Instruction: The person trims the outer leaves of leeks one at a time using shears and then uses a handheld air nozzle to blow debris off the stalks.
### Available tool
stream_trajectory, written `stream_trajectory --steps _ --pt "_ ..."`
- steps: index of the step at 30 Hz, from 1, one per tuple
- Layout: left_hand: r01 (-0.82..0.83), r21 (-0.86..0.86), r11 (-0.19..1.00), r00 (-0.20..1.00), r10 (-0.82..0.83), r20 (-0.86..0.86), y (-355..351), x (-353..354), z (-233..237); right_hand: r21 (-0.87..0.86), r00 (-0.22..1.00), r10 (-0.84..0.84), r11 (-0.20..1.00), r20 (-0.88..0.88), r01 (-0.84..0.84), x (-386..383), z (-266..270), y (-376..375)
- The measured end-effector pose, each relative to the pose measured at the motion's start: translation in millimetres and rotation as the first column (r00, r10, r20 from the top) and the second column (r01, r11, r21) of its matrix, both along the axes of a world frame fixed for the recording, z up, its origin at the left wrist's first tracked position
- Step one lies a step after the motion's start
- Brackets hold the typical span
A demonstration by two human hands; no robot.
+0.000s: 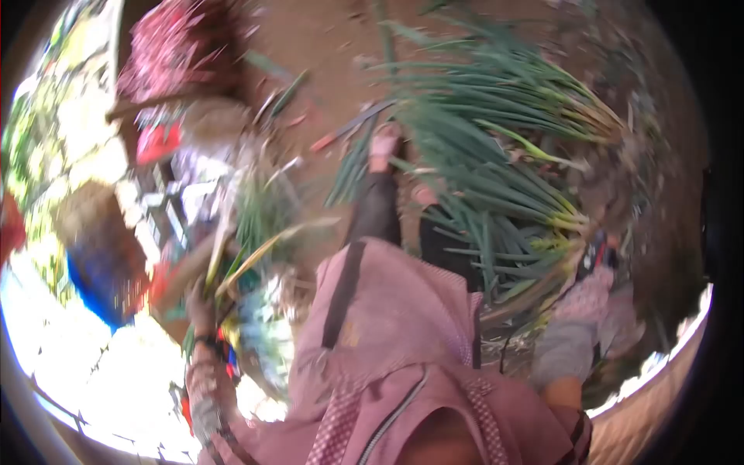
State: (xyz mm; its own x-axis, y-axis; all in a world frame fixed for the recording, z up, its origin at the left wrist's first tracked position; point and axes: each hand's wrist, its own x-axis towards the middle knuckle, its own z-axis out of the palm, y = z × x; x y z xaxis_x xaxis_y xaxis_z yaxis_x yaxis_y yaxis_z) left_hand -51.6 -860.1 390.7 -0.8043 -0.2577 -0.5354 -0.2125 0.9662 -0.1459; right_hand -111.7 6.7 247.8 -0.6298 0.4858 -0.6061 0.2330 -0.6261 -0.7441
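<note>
On the left, my left hand (200, 310) is closed around a few spring onion stalks (218, 256), pale at one end, with a yellowed leaf sticking out to the right. My right hand (595, 260) is at the right, beside the root ends of a large heap of spring onions (496, 167) on the ground. Dark, red and blue patches show at that hand, but blur hides its fingers and whether it holds anything. A long knife (353, 125) with a red handle end lies on the soil near my foot.
Bundled pinkish-red strips (174, 50) stand at the upper left. A blue and brown container (105, 260) is at the far left, near a red object (159, 143). Loose green leaves (291, 93) lie on the brown dirt floor (310, 39).
</note>
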Motion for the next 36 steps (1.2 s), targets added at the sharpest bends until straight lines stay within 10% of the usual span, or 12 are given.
stream_trajectory --steps 3,7,14,16,18,20,22,30,36 --pt "-0.139 -0.257 0.956 0.990 0.129 -0.055 -18 -19 -3 0.196 0.985 -0.012 0.980 0.175 -0.023 -17 -19 37" --pt "-0.119 -0.148 0.982 0.985 0.135 0.103 -54 -53 -69 0.273 0.914 0.039 0.949 0.403 -0.160 -18 -56 61" --pt "0.204 0.402 0.893 0.968 -0.246 0.055 146 -177 -170 -0.011 0.753 0.146 0.983 0.641 -0.181 57 -46 -51" --pt "0.387 0.466 0.796 0.894 -0.448 0.024 223 -204 -185 0.001 0.621 0.370 0.859 0.691 -0.513 76 -48 -66" --pt "0.571 0.524 0.632 0.783 -0.611 -0.116 323 -221 -182 -0.146 0.864 0.165 0.983 0.477 -0.107 90 -45 -82" --pt "0.695 0.529 0.487 0.652 -0.737 -0.178 411 -234 -187 0.187 0.846 0.375 0.864 0.378 -0.467 93 -53 -83" --pt "0.725 0.567 0.390 0.586 -0.783 -0.211 491 -241 -200 0.277 0.863 0.389 0.833 0.321 -0.479 88 -48 -75" --pt "0.846 0.511 0.154 0.354 -0.878 -0.322 751 -258 -300 0.440 0.901 -0.041 0.881 0.432 -0.171 124 -102 -32" --pt "0.954 0.299 -0.006 0.104 -0.930 -0.353 886 -262 -376 0.018 0.849 -0.395 0.909 0.352 0.416 107 -164 20"
